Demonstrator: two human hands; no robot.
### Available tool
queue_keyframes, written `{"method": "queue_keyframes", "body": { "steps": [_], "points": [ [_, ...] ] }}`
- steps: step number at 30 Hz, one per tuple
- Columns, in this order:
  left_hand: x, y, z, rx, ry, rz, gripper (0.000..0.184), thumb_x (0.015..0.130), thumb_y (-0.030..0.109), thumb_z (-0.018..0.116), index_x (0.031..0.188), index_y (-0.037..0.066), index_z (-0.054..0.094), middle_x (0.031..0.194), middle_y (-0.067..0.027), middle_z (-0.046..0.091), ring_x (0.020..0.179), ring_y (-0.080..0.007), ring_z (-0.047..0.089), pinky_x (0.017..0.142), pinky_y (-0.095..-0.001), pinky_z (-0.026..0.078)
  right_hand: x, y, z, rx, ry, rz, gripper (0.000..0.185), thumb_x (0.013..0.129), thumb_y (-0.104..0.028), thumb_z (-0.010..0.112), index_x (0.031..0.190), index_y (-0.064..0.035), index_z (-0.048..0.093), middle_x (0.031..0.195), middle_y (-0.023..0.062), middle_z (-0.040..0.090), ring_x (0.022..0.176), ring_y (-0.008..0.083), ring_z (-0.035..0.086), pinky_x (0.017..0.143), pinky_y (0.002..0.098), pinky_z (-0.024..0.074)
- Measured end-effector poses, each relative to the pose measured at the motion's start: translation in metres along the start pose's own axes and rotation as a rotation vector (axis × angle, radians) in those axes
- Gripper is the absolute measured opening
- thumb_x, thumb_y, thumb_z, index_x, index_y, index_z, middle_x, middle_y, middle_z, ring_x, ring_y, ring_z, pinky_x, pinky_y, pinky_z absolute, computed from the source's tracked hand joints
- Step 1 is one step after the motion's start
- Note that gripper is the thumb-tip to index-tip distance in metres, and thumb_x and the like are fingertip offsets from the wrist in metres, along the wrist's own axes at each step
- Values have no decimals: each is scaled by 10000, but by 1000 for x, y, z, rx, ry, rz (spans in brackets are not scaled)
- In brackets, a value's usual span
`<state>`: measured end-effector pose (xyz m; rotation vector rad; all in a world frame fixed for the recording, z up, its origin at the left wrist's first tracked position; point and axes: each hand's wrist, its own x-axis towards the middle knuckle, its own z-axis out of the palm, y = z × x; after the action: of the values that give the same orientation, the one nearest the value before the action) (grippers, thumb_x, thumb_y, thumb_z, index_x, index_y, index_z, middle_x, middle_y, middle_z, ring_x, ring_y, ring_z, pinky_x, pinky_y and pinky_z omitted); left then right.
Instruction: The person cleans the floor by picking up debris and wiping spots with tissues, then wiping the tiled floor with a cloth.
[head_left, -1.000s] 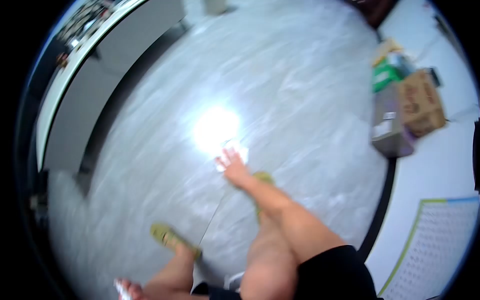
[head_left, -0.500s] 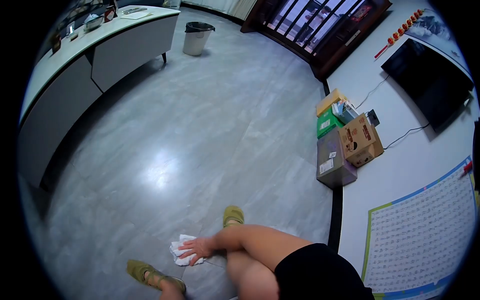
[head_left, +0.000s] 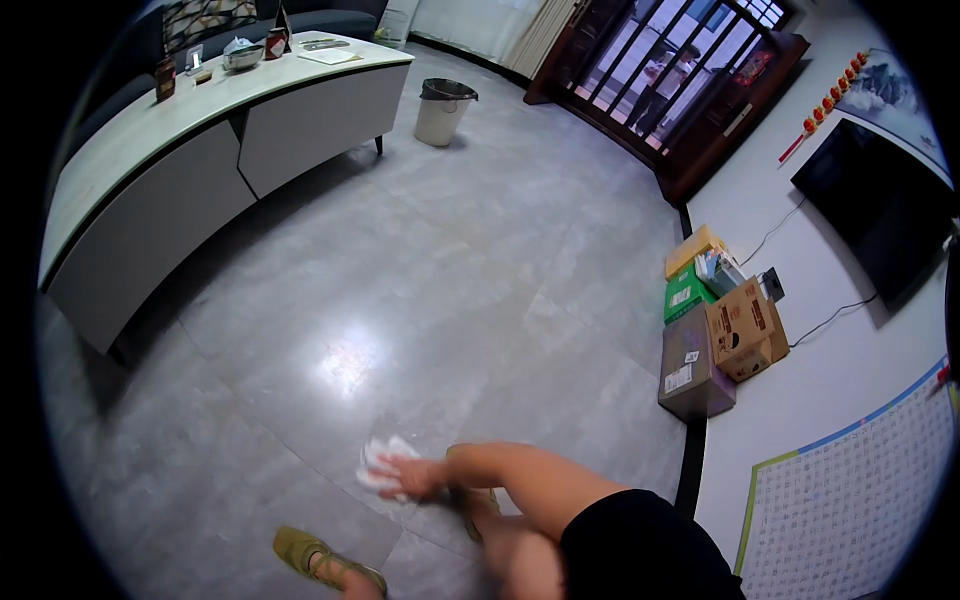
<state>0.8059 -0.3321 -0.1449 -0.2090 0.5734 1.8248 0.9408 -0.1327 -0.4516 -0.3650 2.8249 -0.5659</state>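
My right hand (head_left: 415, 477) lies on a white cloth (head_left: 385, 462) on the grey tiled floor, its fingers spread across the cloth. Both are smeared by motion, and part of the cloth is hidden under the palm. The bare right arm (head_left: 545, 470) comes in from the lower right, out of a black sleeve (head_left: 640, 545). Beside the hand is one green shoe (head_left: 480, 515), partly covered by the arm. The other green shoe (head_left: 310, 555) stands to the lower left. My left hand does not show.
A long white table (head_left: 150, 215) with several small items stands at left. Beyond it is a bin (head_left: 440, 115) with a black liner. Boxes (head_left: 695, 370) are stacked along the right wall, under a television (head_left: 875, 215). A person (head_left: 665, 85) stands behind the barred door (head_left: 650, 110).
The view has tilted up and turned left, so the room sits lower and further right. My right hand and the cloth have moved together, further forward from the lower left shoe.
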Motion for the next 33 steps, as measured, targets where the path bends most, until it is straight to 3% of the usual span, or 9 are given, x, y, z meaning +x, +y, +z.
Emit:
{"method": "queue_keyframes", "body": {
  "steps": [5,8,11,18,23,27,29,31,33],
  "points": [
    [5,10,-2,8,32,1,372,793,3,568,1135,47,429,954,-110,469,781,-202,428,648,-262,455,26,-49,67,-88,-193,-813,354,879,-262,414,1191,-416,481,1521,50,137,1373,415,86,1072,568,175],
    [8,17,-4,23,51,2,373,794,3,567,1136,47,427,955,-112,469,780,-204,430,644,-263,456,69,-35,88,-138,-42,-1001,350,871,-236,419,1124,-459,512,1513,7,174,1381,364,120,1089,537,168],
    [11,22,-7,12,68,-2,374,795,3,567,1138,46,425,956,-114,470,780,-206,431,641,-265,458,102,-29,71,46,-15,-840,362,799,-223,502,1115,-388,568,1474,5,278,1362,346,195,1080,545,178],
    [27,31,-2,21,67,-5,377,797,3,567,1142,43,421,959,-119,472,780,-209,435,633,-268,461,70,78,-81,203,288,380,497,765,-101,562,1242,-222,490,1494,122,185,1355,385,173,1086,513,193],
    [34,40,0,35,57,-1,379,798,3,566,1145,42,418,961,-123,473,780,-212,438,627,-270,463,69,86,-93,118,165,526,594,768,-75,547,1334,-185,404,1496,167,148,1354,446,117,1079,527,187],
    [35,48,-2,39,72,18,381,800,3,566,1148,41,416,962,-125,474,780,-214,441,623,-272,464,82,23,-24,143,191,-202,518,760,-99,511,1256,-243,473,1501,119,179,1373,425,84,1096,573,120],
    [36,51,-3,43,84,22,382,800,3,566,1149,40,415,963,-127,474,780,-215,442,620,-273,465,96,-10,10,233,10,-520,430,763,-156,517,1172,-283,550,1488,105,230,1381,409,81,1096,574,118],
    [37,54,-5,41,105,23,382,801,2,566,1150,40,414,964,-128,475,780,-216,443,618,-274,466,114,-28,20,191,28,-669,392,785,-194,491,1152,-307,568,1483,86,250,1382,394,99,1095,565,118],
    [38,56,-4,45,126,25,383,802,2,565,1151,39,413,964,-129,475,780,-218,444,616,-275,467,136,-19,11,285,-48,-554,361,815,-211,466,1145,-299,579,1480,78,256,1373,387,135,1098,543,128]
  ]
}}
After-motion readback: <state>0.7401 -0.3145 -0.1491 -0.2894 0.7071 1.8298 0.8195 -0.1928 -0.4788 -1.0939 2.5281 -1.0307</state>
